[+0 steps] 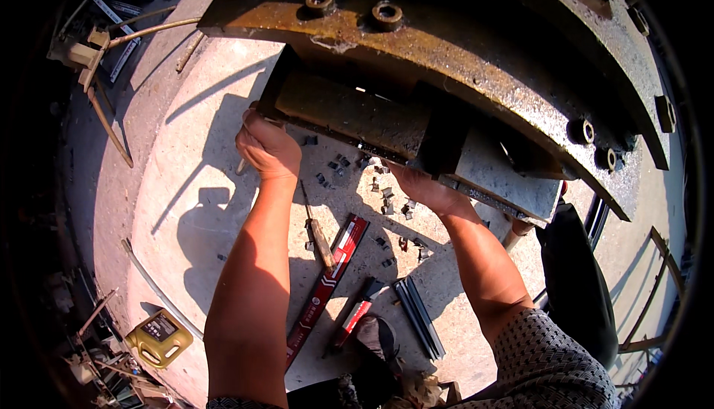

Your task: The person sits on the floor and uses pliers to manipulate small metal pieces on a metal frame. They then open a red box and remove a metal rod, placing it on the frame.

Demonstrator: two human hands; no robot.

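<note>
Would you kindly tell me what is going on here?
A person has both bare hands up at a dark, oily metal block beneath a curved brown metal plate. The left hand is curled at the block's left end; the right hand reaches underneath, its fingers mostly hidden, so its grip is unclear. On the pale concrete floor below are small black pieces, a thin tool with a wooden handle and a long red-and-black strip.

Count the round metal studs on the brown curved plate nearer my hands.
4 in view: a round, hollow metal stud toward the left of the brown curved metal plate, a second stud beside it, a third stud and fourth stud toward its right. Others may be hidden.
</note>
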